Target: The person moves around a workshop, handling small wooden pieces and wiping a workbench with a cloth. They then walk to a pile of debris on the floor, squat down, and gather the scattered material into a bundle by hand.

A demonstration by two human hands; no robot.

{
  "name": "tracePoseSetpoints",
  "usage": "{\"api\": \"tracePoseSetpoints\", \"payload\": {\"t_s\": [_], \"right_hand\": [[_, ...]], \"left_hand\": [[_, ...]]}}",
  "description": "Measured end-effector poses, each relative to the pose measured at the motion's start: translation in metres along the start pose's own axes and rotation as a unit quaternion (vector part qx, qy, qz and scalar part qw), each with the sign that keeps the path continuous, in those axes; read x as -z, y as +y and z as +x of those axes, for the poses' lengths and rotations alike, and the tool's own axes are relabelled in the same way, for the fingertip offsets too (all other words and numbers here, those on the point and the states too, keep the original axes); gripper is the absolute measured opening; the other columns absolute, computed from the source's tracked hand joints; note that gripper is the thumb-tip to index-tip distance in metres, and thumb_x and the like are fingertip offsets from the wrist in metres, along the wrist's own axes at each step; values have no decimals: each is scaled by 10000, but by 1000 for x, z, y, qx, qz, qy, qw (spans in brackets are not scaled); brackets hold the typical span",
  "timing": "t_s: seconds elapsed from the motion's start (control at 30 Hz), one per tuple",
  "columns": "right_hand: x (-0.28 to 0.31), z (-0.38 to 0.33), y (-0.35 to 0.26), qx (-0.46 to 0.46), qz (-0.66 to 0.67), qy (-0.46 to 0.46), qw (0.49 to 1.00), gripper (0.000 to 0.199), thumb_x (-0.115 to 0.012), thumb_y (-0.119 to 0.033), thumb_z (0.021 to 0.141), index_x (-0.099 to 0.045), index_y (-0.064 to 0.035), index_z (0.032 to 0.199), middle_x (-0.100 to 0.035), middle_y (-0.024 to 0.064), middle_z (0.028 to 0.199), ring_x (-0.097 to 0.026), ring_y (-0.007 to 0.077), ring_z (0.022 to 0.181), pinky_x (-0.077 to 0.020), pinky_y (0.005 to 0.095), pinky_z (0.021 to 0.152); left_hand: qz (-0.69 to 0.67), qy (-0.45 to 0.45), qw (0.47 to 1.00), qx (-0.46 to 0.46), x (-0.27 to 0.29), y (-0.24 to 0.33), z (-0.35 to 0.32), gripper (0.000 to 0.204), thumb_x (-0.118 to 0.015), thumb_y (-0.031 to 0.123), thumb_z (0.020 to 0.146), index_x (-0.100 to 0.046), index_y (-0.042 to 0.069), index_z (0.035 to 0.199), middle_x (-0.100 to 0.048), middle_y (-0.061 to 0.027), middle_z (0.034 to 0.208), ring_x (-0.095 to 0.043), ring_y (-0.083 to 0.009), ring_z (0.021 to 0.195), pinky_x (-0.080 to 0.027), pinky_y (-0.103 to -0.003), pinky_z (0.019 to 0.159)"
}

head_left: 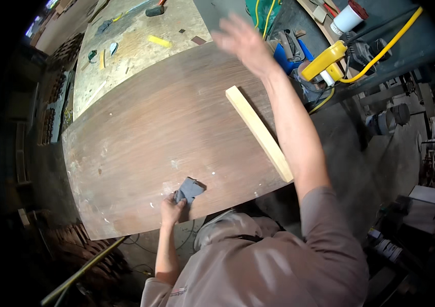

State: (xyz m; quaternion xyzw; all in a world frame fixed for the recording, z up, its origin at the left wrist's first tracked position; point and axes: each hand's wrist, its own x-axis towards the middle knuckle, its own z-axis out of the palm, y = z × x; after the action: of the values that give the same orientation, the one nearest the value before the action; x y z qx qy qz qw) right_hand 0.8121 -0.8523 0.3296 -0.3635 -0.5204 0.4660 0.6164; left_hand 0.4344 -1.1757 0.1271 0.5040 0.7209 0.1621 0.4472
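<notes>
My left hand [171,210] pinches a folded grey piece of sandpaper [192,189] near the close edge of a wide brown wooden panel [141,133]. The sandpaper rests on or just above the panel; I cannot tell which. My right arm stretches over the panel's right side, and my right hand [245,46] is at its far right edge. Its fingers are spread, slightly blurred, and hold nothing. A pale wooden strip [258,133] lies slantwise on the panel, to the left of my right forearm.
Behind the panel, a light worktop [130,56] carries a yellow strip [160,41], a hammer [154,10] and small scraps. To the far right are a yellow-cased device [325,60] with a cord, a blue bin [281,53] and a white can [348,19].
</notes>
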Motion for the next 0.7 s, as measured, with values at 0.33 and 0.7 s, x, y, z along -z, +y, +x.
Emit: {"api": "tracePoseSetpoints", "payload": {"t_s": [0.33,0.7], "right_hand": [[186,-153,129,-145,-811,4,566,228,-546,-87,892,-667,57,1022,-675,261,1002,-720,349,831,-588,411,747],[185,-139,132,-193,-804,-14,562,237,-530,-87,908,-751,-50,834,-723,192,882,-723,363,841,-583,465,718]], "left_hand": [[-115,88,988,-48,-22,12,-24,466,-718,28,808,-583,-27,1251,-720,-152,971,-681,-191,914,-535,-323,792],[-31,155,987,-17,-19,-1,-71,537,-773,162,790,-584,7,1268,-711,-250,938,-728,-321,929,-564,-371,786]]}}
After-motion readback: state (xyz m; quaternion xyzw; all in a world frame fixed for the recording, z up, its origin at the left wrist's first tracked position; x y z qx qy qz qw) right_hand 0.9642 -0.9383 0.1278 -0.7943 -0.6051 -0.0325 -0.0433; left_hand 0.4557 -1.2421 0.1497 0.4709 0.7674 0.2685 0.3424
